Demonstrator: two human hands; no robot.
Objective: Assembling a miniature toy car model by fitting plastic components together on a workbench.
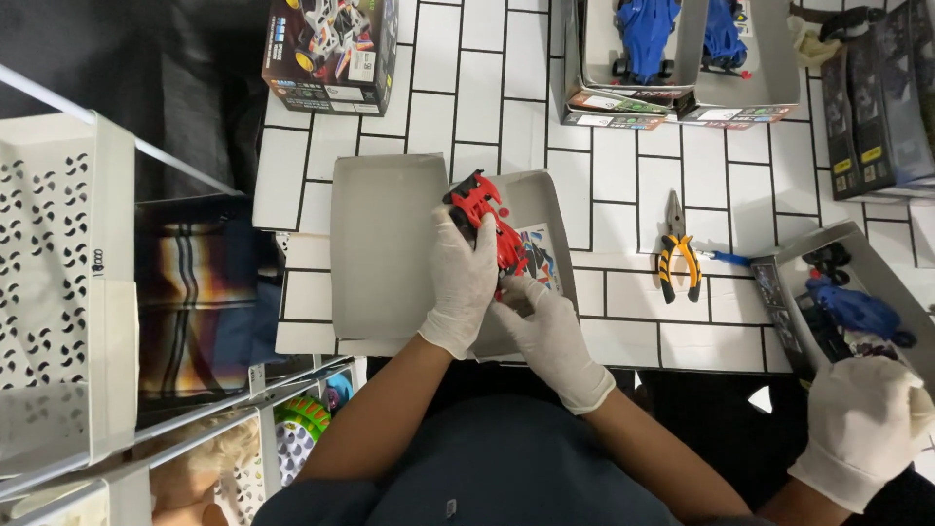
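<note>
Step in hand: I judge I am fitting the red toy car (489,229) over the open grey box (390,253) on the white tiled tabletop (623,312).
Left grip: my left hand (462,282) is closed around the car's body, holding it above the box.
Right grip: my right hand (545,326) pinches at the car's lower end, fingers closed on it.
Nearby: yellow-handled pliers (677,258) lie apart to the right; a co-worker's gloved hand (862,429) is beside another box.
Next move calls for: a steady hold while the small part is worked.

Single head view, looking steeply down, close over tiled table (623,321)
</note>
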